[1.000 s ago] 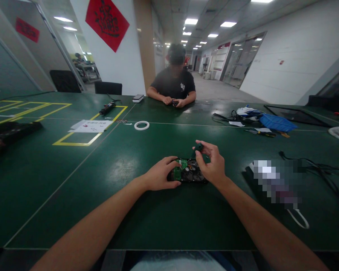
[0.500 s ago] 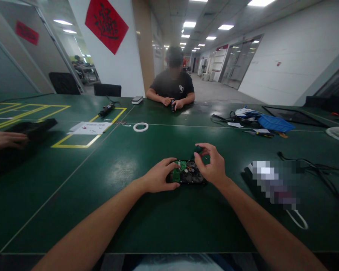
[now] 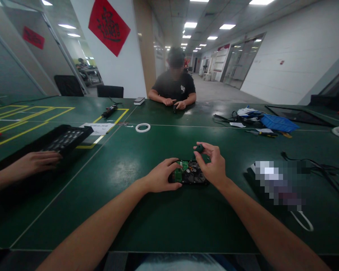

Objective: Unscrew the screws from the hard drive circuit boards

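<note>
Flat on the green table in front of me lies a hard drive (image 3: 192, 174), black with a green circuit board on its left part. My left hand (image 3: 163, 176) grips its left end, thumb on the near edge and fingers over the far edge and board. Above the drive's right part, my right hand (image 3: 213, 163) pinches the dark handle of a small screwdriver (image 3: 199, 148) between thumb and fingers. Its tip is too small to make out, so I cannot tell whether it touches the drive.
At the left, a co-worker's hand (image 3: 42, 163) rests on a long black tray-like part (image 3: 64, 141). A white tape roll (image 3: 142, 128) lies ahead of me. Opposite sits another person (image 3: 173, 88). To the right are a blurred-out object (image 3: 277, 184), black cables (image 3: 322, 167) and a blue bag (image 3: 279, 122).
The co-worker's hand and the black tray-like part have come further into view from the left. My hands keep nearly the same hold, and the whole view has shifted slightly.
</note>
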A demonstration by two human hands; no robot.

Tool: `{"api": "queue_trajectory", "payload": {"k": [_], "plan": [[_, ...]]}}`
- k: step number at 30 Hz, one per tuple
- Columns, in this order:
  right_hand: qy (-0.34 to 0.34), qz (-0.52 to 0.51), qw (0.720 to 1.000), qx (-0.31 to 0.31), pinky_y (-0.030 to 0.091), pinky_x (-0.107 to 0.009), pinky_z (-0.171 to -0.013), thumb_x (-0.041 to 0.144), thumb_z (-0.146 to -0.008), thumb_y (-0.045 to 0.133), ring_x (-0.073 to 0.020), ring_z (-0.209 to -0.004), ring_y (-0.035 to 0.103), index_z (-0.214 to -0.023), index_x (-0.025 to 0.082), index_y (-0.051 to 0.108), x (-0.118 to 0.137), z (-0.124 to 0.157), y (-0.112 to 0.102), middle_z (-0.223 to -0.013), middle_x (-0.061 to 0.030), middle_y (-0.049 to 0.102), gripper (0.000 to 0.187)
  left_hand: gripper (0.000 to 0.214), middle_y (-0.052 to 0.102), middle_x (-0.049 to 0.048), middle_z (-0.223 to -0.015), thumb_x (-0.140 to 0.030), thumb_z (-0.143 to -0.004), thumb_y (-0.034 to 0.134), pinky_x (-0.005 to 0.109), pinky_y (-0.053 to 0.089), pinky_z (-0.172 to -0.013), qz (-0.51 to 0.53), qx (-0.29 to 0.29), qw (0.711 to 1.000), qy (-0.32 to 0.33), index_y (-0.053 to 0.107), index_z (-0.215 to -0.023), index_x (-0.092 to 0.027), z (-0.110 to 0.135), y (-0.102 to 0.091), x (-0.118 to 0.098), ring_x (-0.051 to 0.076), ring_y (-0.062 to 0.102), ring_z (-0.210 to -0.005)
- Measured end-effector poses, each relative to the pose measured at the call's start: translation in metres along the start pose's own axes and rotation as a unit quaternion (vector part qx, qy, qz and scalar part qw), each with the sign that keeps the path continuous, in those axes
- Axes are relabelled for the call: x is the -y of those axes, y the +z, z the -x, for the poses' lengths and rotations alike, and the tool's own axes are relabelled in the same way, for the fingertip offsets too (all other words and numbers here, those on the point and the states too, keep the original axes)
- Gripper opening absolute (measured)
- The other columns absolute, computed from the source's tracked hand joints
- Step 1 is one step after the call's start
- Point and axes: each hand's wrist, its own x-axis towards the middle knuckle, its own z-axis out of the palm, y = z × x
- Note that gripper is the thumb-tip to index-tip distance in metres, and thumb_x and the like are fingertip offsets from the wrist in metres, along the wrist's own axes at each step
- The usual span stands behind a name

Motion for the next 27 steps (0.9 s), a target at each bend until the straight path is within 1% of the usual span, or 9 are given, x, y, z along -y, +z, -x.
{"api": "queue_trajectory", "payload": {"k": [4,8,10,15,18,20,23,25,27], "plan": [[-0.038,0.070,0.997,-0.002,0.061,-0.046,-0.088,0.027,-0.093,0.067,-0.0221,-0.091,0.070,-0.128,0.027,0.054,0.000,-0.003,-0.002,-0.118,-0.0100,0.066,0.037,0.071,0.042,0.0141,-0.155,-0.052,-0.078,0.079,0.051,0.040,-0.116,-0.001,-0.001,1.000,-0.002,0.054,-0.138,-0.024,0.000,0.001,0.001,0.035,0.044,-0.141],[-0.054,0.069,0.996,-0.010,0.060,-0.047,-0.091,0.025,-0.093,0.065,-0.0259,-0.109,0.069,-0.127,0.028,0.052,-0.003,-0.006,-0.004,-0.129,-0.0112,0.064,0.036,0.071,0.043,0.0148,-0.155,-0.053,-0.078,0.078,0.050,0.040,-0.116,0.002,-0.001,1.000,0.000,0.054,-0.139,-0.024,0.000,0.000,0.001,0.035,0.044,-0.141],[-0.044,0.052,0.998,-0.011,0.061,-0.045,-0.089,0.026,-0.092,0.067,-0.0259,-0.112,0.068,-0.125,0.028,0.051,-0.005,-0.007,-0.005,-0.131,-0.0108,0.064,0.037,0.072,0.043,0.0152,-0.155,-0.053,-0.079,0.078,0.049,0.040,-0.116,0.001,-0.001,1.000,0.002,0.053,-0.139,-0.023,0.001,0.000,0.001,0.035,0.044,-0.141],[-0.035,0.073,0.997,0.012,0.060,-0.043,-0.085,0.027,-0.094,0.065,-0.0214,-0.088,0.069,-0.125,0.026,0.055,-0.003,-0.008,-0.011,-0.118,-0.0094,0.064,0.034,0.070,0.042,0.0149,-0.155,-0.052,-0.079,0.078,0.049,0.040,-0.117,-0.004,-0.002,1.000,0.003,0.054,-0.138,-0.023,0.001,0.000,0.001,0.035,0.043,-0.142],[-0.033,0.070,0.997,0.029,0.060,-0.043,-0.083,0.028,-0.095,0.063,-0.0204,-0.085,0.066,-0.127,0.026,0.056,0.001,-0.009,-0.012,-0.112,-0.0088,0.061,0.034,0.070,0.043,0.0144,-0.155,-0.053,-0.078,0.078,0.050,0.040,-0.116,-0.003,0.000,1.000,0.001,0.054,-0.138,-0.025,0.001,0.000,0.002,0.035,0.044,-0.141],[-0.027,0.064,0.998,0.013,0.061,-0.043,-0.082,0.031,-0.093,0.067,-0.0207,-0.085,0.065,-0.125,0.027,0.057,0.003,-0.009,-0.010,-0.108,-0.0080,0.059,0.034,0.071,0.043,0.0144,-0.154,-0.053,-0.078,0.079,0.051,0.040,-0.115,-0.003,0.000,1.000,-0.001,0.053,-0.138,-0.025,0.000,0.000,0.001,0.035,0.044,-0.140],[-0.025,0.046,0.998,-0.023,0.062,-0.042,-0.080,0.032,-0.091,0.071,-0.0232,-0.096,0.066,-0.123,0.027,0.056,0.003,-0.008,0.001,-0.115,-0.0097,0.060,0.035,0.071,0.043,0.0145,-0.154,-0.052,-0.078,0.078,0.050,0.040,-0.116,-0.002,0.001,1.000,0.002,0.053,-0.139,-0.024,0.000,-0.001,0.001,0.035,0.044,-0.141],[-0.026,0.014,0.999,-0.023,0.062,-0.041,-0.083,0.030,-0.093,0.067,-0.0246,-0.108,0.067,-0.127,0.026,0.052,0.001,-0.008,0.011,-0.126,-0.0120,0.059,0.037,0.071,0.043,0.0144,-0.154,-0.052,-0.079,0.078,0.050,0.041,-0.116,0.001,0.002,1.000,0.002,0.053,-0.139,-0.024,0.000,0.000,0.000,0.035,0.044,-0.141],[-0.025,-0.018,0.999,-0.013,0.062,-0.041,-0.087,0.027,-0.096,0.062,-0.0236,-0.112,0.068,-0.132,0.026,0.046,-0.001,-0.006,0.019,-0.133,-0.0127,0.058,0.040,0.071,0.043,0.0140,-0.154,-0.051,-0.078,0.079,0.050,0.040,-0.116,0.005,0.002,1.000,0.000,0.053,-0.139,-0.024,0.000,0.000,0.000,0.035,0.044,-0.141]]}}
